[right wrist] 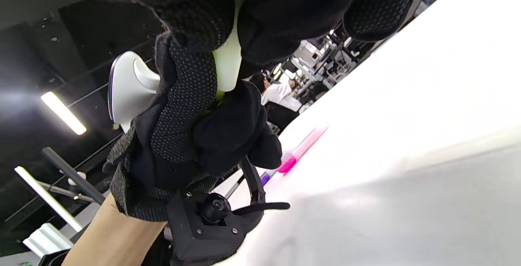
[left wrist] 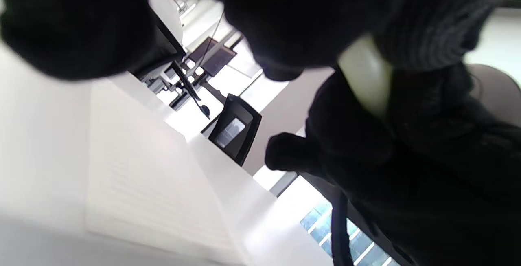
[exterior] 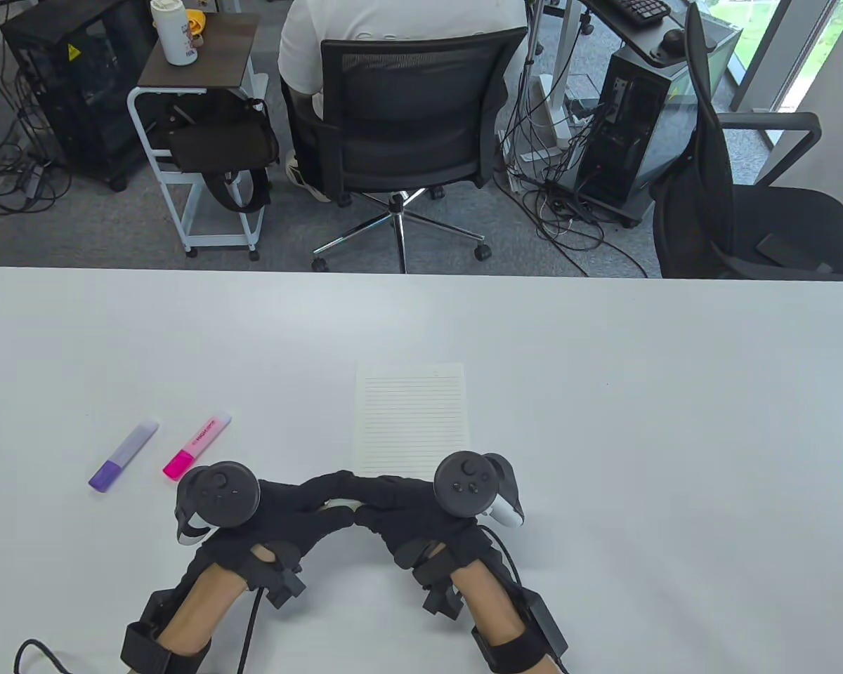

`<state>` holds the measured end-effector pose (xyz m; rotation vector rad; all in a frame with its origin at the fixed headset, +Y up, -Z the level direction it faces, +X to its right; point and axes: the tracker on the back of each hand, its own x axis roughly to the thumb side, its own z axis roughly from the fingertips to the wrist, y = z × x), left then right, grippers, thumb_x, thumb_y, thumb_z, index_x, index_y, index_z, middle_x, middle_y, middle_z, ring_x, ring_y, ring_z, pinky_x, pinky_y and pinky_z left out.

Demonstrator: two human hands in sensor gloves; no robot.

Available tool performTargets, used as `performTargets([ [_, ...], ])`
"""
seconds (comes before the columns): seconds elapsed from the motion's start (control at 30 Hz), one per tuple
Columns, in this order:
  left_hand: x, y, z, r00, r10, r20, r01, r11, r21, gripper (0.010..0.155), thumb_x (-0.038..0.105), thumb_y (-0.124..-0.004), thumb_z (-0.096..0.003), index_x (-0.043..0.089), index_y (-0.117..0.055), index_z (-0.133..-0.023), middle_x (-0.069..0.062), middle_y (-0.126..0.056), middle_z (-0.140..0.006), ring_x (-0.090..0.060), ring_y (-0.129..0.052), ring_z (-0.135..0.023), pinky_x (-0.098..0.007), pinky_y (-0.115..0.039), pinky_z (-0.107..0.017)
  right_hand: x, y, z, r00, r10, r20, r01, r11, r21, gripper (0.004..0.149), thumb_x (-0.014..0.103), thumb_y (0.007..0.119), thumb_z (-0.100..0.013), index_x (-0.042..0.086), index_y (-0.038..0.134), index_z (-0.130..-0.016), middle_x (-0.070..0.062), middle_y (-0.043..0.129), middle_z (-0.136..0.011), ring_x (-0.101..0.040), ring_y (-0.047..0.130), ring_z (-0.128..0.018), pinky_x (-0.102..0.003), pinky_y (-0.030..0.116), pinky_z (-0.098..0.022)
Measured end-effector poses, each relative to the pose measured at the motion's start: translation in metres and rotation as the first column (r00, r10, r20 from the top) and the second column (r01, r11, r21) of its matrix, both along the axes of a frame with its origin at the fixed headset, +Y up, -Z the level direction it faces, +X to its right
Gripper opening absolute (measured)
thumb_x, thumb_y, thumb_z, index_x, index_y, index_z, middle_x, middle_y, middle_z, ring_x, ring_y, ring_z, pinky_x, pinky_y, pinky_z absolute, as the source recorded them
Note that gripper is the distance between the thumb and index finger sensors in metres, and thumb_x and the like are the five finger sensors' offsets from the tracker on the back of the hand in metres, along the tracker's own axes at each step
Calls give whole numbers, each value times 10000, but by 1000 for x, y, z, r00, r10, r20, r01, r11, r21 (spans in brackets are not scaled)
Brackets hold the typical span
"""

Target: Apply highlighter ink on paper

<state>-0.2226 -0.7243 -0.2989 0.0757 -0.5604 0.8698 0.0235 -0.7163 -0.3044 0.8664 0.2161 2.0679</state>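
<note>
A lined sheet of paper (exterior: 410,414) lies on the white table (exterior: 604,393) just beyond my hands. My left hand (exterior: 302,509) and my right hand (exterior: 386,505) meet fingertip to fingertip and both hold one pale highlighter (exterior: 341,503) between them, just off the paper's near edge. Its pale barrel shows between the gloved fingers in the left wrist view (left wrist: 366,74) and in the right wrist view (right wrist: 228,66). Most of this pen is hidden by the fingers.
A pink highlighter (exterior: 195,446) and a purple highlighter (exterior: 122,456) lie capped on the table to the left of my left hand. The pink one also shows in the right wrist view (right wrist: 301,150). Office chairs and computers stand beyond the table's far edge.
</note>
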Motion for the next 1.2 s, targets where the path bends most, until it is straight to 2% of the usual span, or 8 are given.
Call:
performTargets([
  [0.13,-5,3,2,955,-268,-128,278,958,71,817,780,-563,-421,204,-787,-956,69,-1023,-465,-53,-973,-165,-428,-924,-390,17,2,-4,997,-24,68,25,1000,-13,472,344,804,-590,202,695,-1026,-159,879,-707,-257,874,-411,-599,675,-653],
  [0.2,-14,0,-1,900,-366,-238,380,925,15,805,723,-466,-458,191,-700,-1014,37,-995,-582,-96,-984,-276,-469,-879,-466,32,3,-8,987,8,160,-7,1000,-3,469,345,797,-596,206,689,-1030,-158,876,-704,-253,873,-409,-597,680,-645],
  [0.33,-28,-12,-9,816,-474,-330,430,880,-201,684,532,-572,-504,188,-530,-1093,-77,-863,-819,-242,-932,-540,-581,-728,-594,51,3,-13,966,27,258,-26,1000,-9,467,347,791,-601,210,686,-1034,-158,873,-709,-254,874,-415,-600,676,-648],
  [0.47,-32,-25,-15,600,-736,-314,620,676,-399,627,425,-680,-497,294,-535,-1092,-31,-802,-929,-261,-864,-697,-595,-654,-655,55,-1,-16,962,17,272,-7,999,-37,466,342,781,-606,210,677,-1041,-163,863,-733,-270,873,-444,-617,649,-661],
  [0.5,-31,-26,-16,580,-753,-311,632,657,-411,612,404,-721,-485,338,-575,-1076,-1,-826,-929,-262,-848,-726,-598,-636,-670,54,-2,-16,963,24,270,-13,999,-41,467,342,780,-607,212,673,-1042,-162,861,-737,-270,874,-448,-618,646,-663],
  [0.73,-28,-31,-19,532,-763,-368,647,646,-404,570,357,-866,-432,370,-751,-990,50,-949,-881,-267,-908,-760,-593,-667,-669,48,-7,-17,965,80,251,-68,996,-58,467,344,771,-613,211,664,-1048,-163,856,-751,-275,876,-464,-623,639,-668],
  [1.03,-18,-36,-17,448,-831,-329,703,555,-444,613,355,-868,-434,335,-700,-1023,2,-858,-976,-291,-859,-838,-608,-630,-692,48,-7,-17,959,89,270,-75,995,-60,506,346,767,-615,228,606,-1080,-164,850,-744,-267,870,-457,-626,633,-670],
  [1.2,-15,-38,-16,445,-841,-307,709,540,-453,608,356,-857,-438,315,-702,-1025,-22,-819,-999,-305,-842,-855,-614,-619,-695,51,-7,-18,955,90,283,-77,995,-56,477,355,765,-615,198,650,-1050,-157,858,-709,-253,871,-430,-622,643,-664],
])
